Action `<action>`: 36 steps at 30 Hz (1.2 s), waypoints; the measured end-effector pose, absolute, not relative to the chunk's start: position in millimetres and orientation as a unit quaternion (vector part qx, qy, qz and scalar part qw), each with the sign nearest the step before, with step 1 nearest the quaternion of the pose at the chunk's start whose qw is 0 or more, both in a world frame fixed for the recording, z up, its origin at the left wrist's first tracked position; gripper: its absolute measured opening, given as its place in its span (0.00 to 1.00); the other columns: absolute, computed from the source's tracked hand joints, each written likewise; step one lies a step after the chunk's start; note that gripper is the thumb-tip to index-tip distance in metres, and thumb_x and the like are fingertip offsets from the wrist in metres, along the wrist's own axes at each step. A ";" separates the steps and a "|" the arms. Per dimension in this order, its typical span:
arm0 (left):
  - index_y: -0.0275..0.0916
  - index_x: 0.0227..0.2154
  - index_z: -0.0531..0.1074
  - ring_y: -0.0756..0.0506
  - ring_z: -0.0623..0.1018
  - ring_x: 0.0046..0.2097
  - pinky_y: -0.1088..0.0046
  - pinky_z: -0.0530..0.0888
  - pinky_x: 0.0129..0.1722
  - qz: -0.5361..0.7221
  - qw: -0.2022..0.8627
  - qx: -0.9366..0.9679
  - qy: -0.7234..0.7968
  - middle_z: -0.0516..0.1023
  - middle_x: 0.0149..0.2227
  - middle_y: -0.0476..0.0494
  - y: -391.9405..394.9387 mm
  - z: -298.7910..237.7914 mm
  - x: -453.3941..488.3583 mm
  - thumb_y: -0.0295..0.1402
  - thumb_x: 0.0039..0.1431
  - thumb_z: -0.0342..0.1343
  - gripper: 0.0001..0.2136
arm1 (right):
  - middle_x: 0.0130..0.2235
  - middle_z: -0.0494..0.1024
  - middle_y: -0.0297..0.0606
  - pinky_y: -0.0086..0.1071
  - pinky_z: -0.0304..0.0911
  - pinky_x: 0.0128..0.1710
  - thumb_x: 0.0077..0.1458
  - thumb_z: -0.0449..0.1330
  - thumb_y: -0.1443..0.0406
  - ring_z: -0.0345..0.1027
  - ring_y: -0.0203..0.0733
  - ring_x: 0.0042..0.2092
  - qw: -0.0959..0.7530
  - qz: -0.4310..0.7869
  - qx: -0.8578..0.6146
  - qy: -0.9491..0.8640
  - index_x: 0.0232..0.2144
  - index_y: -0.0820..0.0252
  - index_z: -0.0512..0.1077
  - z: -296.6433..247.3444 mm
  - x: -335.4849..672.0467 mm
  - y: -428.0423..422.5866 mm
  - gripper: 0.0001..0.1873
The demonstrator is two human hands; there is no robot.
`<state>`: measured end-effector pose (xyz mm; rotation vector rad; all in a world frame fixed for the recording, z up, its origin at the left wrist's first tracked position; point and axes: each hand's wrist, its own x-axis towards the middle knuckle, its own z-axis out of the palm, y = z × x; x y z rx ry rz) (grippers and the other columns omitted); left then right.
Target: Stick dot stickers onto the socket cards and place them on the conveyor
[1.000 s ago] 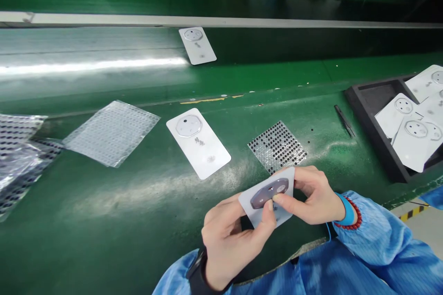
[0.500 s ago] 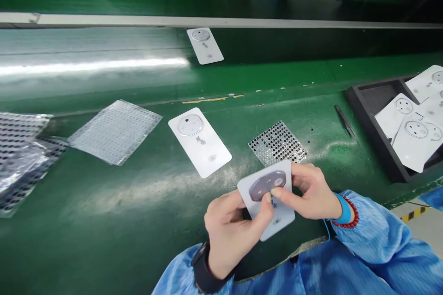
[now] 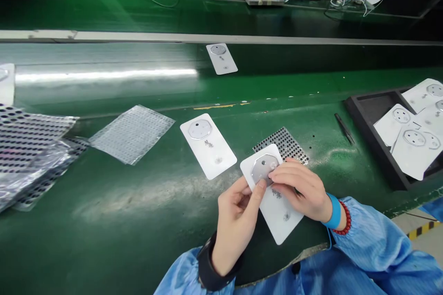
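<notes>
Holding white card (image 3: 282,209), disc end (image 3: 261,169) angled away-left

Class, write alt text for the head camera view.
A left hand and right hand hold a white card bearing a silver octagonal plate at a green workbench; more cards lie in a black tray.

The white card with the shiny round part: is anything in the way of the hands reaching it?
Nothing visible is in the way: the left hand and the right hand are both touching the white rectangular card, beside its silvery octagonal disc.
</notes>
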<state>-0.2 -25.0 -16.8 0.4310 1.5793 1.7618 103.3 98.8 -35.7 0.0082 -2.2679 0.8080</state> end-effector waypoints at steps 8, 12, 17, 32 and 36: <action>0.31 0.40 0.77 0.51 0.71 0.23 0.80 0.66 0.21 0.645 0.387 0.178 0.634 0.77 0.22 0.47 -21.9 -29.9 2.6 0.38 0.54 0.61 0.15 | 0.36 0.77 0.38 0.35 0.69 0.46 0.59 0.57 0.74 0.72 0.39 0.41 0.318 0.389 -0.042 -0.864 0.38 0.59 0.70 -46.2 96.8 102.2 0.07; 0.30 0.42 0.76 0.50 0.70 0.23 0.79 0.65 0.22 0.622 0.397 0.199 0.645 0.74 0.22 0.47 -20.6 -40.9 3.4 0.39 0.56 0.59 0.17 | 0.36 0.76 0.37 0.32 0.68 0.41 0.59 0.56 0.74 0.71 0.39 0.39 0.279 0.419 -0.063 -0.862 0.36 0.58 0.69 -50.2 98.3 106.2 0.07; 0.31 0.40 0.76 0.50 0.68 0.22 0.77 0.66 0.23 0.609 0.392 0.207 0.658 0.72 0.21 0.48 -16.9 -46.4 1.0 0.41 0.56 0.58 0.17 | 0.33 0.75 0.36 0.31 0.66 0.38 0.59 0.55 0.73 0.69 0.38 0.36 0.252 0.430 -0.068 -0.864 0.33 0.59 0.70 -53.3 98.4 109.8 0.06; 0.30 0.37 0.75 0.51 0.68 0.21 0.78 0.65 0.21 0.642 0.435 0.143 0.615 0.72 0.20 0.49 -13.0 -48.9 1.4 0.41 0.51 0.62 0.17 | 0.35 0.78 0.38 0.32 0.69 0.42 0.61 0.56 0.72 0.72 0.38 0.39 0.269 0.429 -0.034 -0.861 0.36 0.59 0.72 -62.5 96.9 117.4 0.06; 0.30 0.37 0.76 0.51 0.69 0.21 0.77 0.66 0.22 0.659 0.448 0.108 0.595 0.73 0.20 0.49 -10.4 -57.0 2.2 0.42 0.50 0.64 0.18 | 0.34 0.78 0.38 0.32 0.68 0.41 0.61 0.55 0.71 0.72 0.39 0.38 0.251 0.439 -0.044 -0.861 0.34 0.59 0.72 -64.5 95.7 119.7 0.06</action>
